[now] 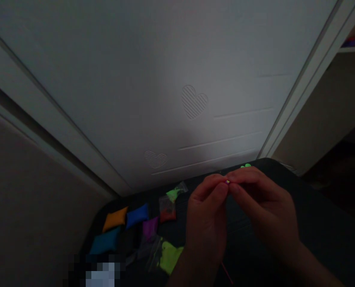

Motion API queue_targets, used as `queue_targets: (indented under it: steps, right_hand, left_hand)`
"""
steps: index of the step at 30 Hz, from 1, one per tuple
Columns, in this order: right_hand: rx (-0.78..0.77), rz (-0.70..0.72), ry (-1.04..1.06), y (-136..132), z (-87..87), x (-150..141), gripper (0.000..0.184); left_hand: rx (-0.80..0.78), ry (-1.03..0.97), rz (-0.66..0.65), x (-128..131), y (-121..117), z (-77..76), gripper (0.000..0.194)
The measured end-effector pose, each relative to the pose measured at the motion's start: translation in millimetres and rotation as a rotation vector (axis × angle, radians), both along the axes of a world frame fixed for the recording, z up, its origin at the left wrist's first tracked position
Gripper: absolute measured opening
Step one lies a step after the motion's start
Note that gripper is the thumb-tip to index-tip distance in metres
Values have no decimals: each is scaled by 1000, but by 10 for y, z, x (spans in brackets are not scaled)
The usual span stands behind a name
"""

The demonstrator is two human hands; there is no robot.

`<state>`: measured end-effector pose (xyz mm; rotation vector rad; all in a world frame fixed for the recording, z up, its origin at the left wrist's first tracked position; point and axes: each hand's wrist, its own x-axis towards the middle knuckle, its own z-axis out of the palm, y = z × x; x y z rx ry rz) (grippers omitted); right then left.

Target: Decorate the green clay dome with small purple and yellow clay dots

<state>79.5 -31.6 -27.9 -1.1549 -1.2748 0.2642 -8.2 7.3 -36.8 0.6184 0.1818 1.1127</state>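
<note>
My left hand point(206, 217) and my right hand point(263, 203) are raised over a dark table point(315, 223), fingertips pinched together. Between them sits a tiny yellow and pink bit point(227, 182), too small to name. Both hands pinch it from opposite sides. A thin pink strand point(227, 273) shows below my left wrist. Small packets of coloured clay lie on the table left of my hands: orange point(115, 218), blue point(137, 215), teal point(105, 242), purple point(150, 228), red point(167, 213), and green ones point(174, 194) point(169, 257).
A white door with embossed hearts point(194, 101) stands right behind the table. A green scrap point(245, 166) lies at the table's far edge. White shelving point(352, 50) is at the right. The scene is dim, and the bottom left is blurred out.
</note>
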Motion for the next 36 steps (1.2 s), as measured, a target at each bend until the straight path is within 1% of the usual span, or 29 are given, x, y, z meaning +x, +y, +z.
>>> queue_targets:
  steps: [3,6,9,14,17,21,26,29,36]
  right_hand:
    - [-12,21,39,14,-3,25,10]
    - [-11,24,48,20,-14,36,10]
    - [-15,23,42,18,-21,40,10]
    - [-30,16,25,10,-19,39,10]
    - [-23,28,14,9,-20,31,10]
    - [-14,42,8,16,-24,19,11]
    - [-21,75,34,38,-37,41,12]
    - [-36,114,85,52,-46,66,12]
    - [-47,160,147,70,-52,89,10]
  left_hand:
    - [5,34,42,16,1,-15,10]
    - [22,34,52,24,4,-18,10]
    - [18,23,36,19,6,-13,10]
    - [-11,3,-26,5,5,-10,10]
    - [-11,-8,-29,6,5,-10,10]
    - [-3,-3,12,12,1,-11,9]
    - [34,69,86,18,23,-19,8]
    - [55,118,117,9,55,-25,7]
    - [106,186,132,-31,82,-51,8]
